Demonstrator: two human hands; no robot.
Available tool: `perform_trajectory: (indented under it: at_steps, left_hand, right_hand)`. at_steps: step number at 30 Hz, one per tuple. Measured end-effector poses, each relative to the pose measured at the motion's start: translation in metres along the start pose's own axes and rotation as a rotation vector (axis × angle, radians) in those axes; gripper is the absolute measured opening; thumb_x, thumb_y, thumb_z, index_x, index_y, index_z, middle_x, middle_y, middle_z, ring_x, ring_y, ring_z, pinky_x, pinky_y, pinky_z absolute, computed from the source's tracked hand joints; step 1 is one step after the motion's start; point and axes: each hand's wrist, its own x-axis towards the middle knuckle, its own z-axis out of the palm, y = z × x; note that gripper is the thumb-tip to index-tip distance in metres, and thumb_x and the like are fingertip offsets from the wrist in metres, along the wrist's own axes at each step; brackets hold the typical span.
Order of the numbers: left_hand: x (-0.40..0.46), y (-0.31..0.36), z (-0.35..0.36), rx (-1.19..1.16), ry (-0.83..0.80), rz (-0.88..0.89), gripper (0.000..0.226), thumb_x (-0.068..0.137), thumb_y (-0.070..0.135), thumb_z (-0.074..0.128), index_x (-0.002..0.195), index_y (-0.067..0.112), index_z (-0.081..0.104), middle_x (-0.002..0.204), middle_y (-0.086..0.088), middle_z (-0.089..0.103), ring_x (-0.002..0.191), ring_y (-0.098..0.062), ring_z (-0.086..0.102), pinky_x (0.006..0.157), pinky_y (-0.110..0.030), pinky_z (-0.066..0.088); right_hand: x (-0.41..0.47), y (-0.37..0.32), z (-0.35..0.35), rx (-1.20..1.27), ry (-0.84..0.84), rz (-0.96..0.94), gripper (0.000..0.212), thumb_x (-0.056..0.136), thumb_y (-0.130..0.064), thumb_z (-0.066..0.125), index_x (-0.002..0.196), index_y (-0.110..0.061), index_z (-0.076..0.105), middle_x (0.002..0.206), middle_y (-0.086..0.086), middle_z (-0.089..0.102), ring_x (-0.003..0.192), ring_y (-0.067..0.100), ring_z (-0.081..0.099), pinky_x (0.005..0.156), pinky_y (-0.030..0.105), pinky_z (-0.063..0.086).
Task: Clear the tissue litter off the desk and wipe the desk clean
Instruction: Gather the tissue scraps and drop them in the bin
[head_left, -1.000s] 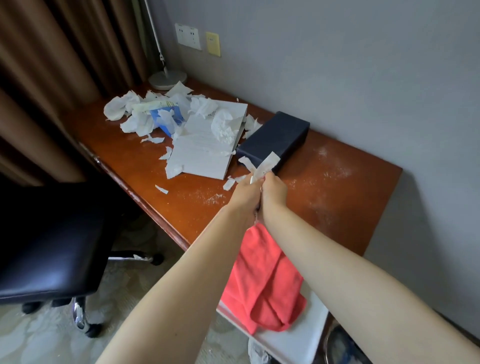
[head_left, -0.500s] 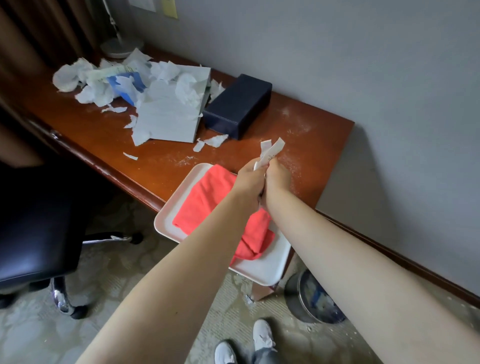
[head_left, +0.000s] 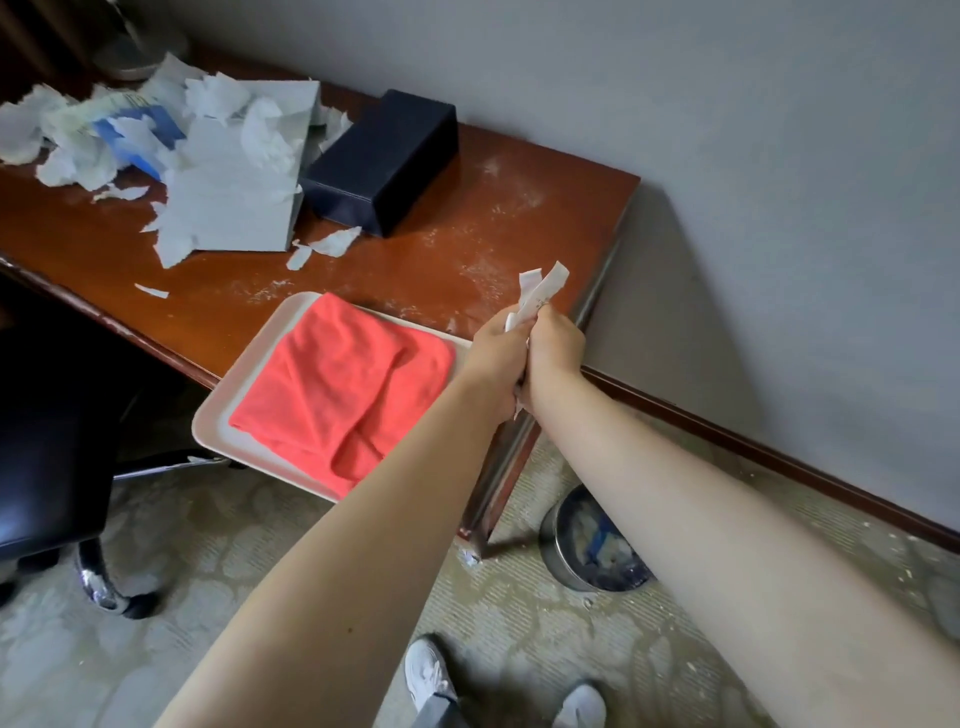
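Tissue scraps (head_left: 537, 291) clenched in both hands' fingers (head_left: 550, 332), tray (head_left: 218, 415), cloth (head_left: 343, 395), bin (head_left: 587, 545) below.

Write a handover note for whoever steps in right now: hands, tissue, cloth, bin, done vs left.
Hands: left hand and right hand together grip a wad of tissue scraps past the desk corner, above the floor.
Metal bin stands on the floor below, beside the desk leg.
Red cloth lies folded on the tray, unused.
Left: drop the wad, clear the tissue pile at the far end, then wipe off the white dust.
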Motion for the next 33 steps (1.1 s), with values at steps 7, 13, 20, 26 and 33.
perform_trajectory:
  at_steps: [7,13,20,26,33]
  left_hand:
    - [0.003,-0.049,0.054,0.028,0.009,-0.017,0.022,0.098,0.021,0.046,0.112,0.018,0.062,0.086,-0.001,0.066,0.081,-0.017,0.062,0.061,-0.025,0.049]
    - [0.015,-0.100,0.094,0.020,-0.042,-0.092,0.018,0.098,0.020,0.047,0.105,0.020,0.063,0.077,-0.001,0.064,0.068,-0.015,0.060,0.052,-0.020,0.047]
    - [0.041,-0.215,0.108,0.199,-0.042,-0.284,0.015,0.097,0.022,0.049,0.101,0.015,0.061,0.087,-0.007,0.067,0.086,-0.024,0.064,0.070,-0.032,0.053]
    - [0.070,-0.327,0.102,0.262,-0.071,-0.479,0.021,0.095,0.029,0.054,0.104,0.014,0.064,0.082,-0.007,0.066,0.068,-0.020,0.061,0.054,-0.023,0.046]
    - [0.113,-0.458,0.092,0.373,-0.124,-0.576,0.018,0.094,0.030,0.055,0.098,0.015,0.064,0.073,-0.005,0.062,0.058,-0.016,0.056,0.046,-0.017,0.042]
  right_hand:
    - [0.027,0.011,-0.069,-0.059,0.052,-0.041,0.033,0.095,-0.028,0.044,0.065,-0.019,0.056,0.080,0.006,0.065,0.087,0.030,0.066,0.081,0.039,0.054]
    - [0.062,0.041,-0.123,-0.080,0.066,0.008,0.032,0.089,-0.036,0.042,0.067,-0.021,0.060,0.086,0.004,0.068,0.087,0.025,0.067,0.081,0.036,0.054]
    - [0.096,0.128,-0.200,-0.086,0.171,0.106,0.026,0.098,-0.025,0.038,0.080,-0.011,0.051,0.078,0.005,0.055,0.084,0.028,0.056,0.083,0.039,0.048]
    - [0.151,0.253,-0.246,-0.102,0.350,0.238,0.039,0.096,-0.035,0.041,0.071,-0.011,0.058,0.075,0.003,0.061,0.088,0.031,0.064,0.080,0.035,0.047]
    - [0.193,0.355,-0.294,0.012,0.511,0.290,0.026,0.098,-0.016,0.043,0.073,-0.011,0.047,0.066,-0.001,0.051,0.064,0.018,0.053,0.063,0.029,0.041]
